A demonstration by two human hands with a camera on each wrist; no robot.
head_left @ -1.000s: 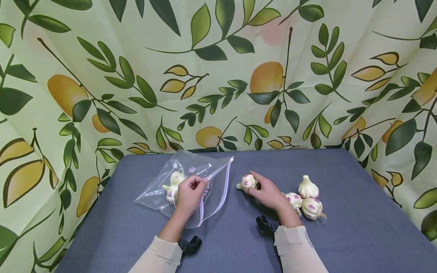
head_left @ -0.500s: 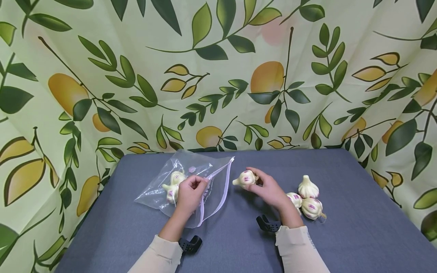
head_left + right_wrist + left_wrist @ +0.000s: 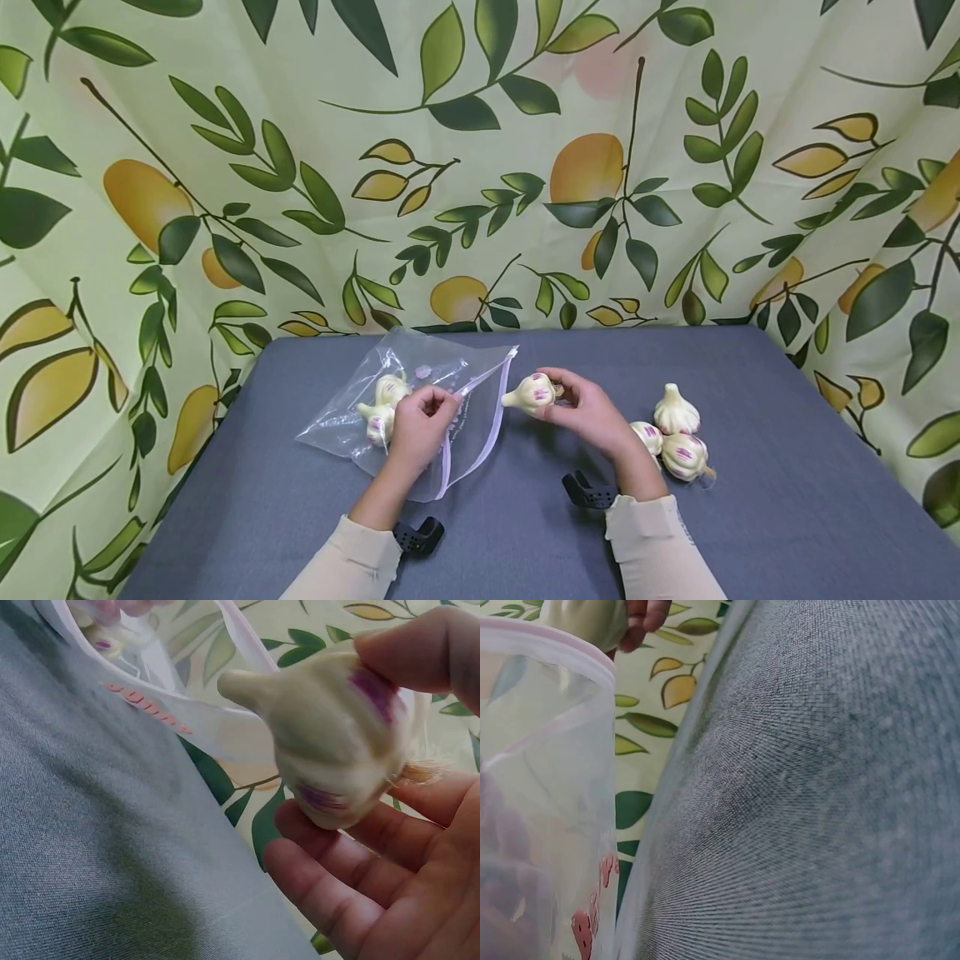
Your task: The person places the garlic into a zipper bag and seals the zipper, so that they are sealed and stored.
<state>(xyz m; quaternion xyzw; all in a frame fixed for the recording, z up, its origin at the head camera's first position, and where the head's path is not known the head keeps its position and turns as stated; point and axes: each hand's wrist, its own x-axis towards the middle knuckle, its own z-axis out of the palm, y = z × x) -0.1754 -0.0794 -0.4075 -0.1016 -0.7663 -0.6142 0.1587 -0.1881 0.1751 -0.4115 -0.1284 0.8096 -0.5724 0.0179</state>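
pale sleeves (image 3: 345,562) nearest; beyond, the left hand (image 3: 422,427) pinches the edge of a clear bag (image 3: 474,454) with two garlic bulbs (image 3: 379,425) inside; three loose bulbs (image 3: 684,457) sit to the right; the right hand (image 3: 592,417) grips another bulb (image 3: 534,392) above the grey table (image 3: 517,542), its stem near the bag's mouth; then a leaf-print cloth (image 3: 495,242)

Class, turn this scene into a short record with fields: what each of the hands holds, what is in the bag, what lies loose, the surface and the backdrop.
Left hand: pinches the clear bag near its opening
Right hand: holds a garlic bulb, stem toward the bag
In bag: two garlic bulbs visible
Loose: three garlic bulbs, one partly hidden
Surface: blue-grey table
Backdrop: leaf-and-fruit curtain
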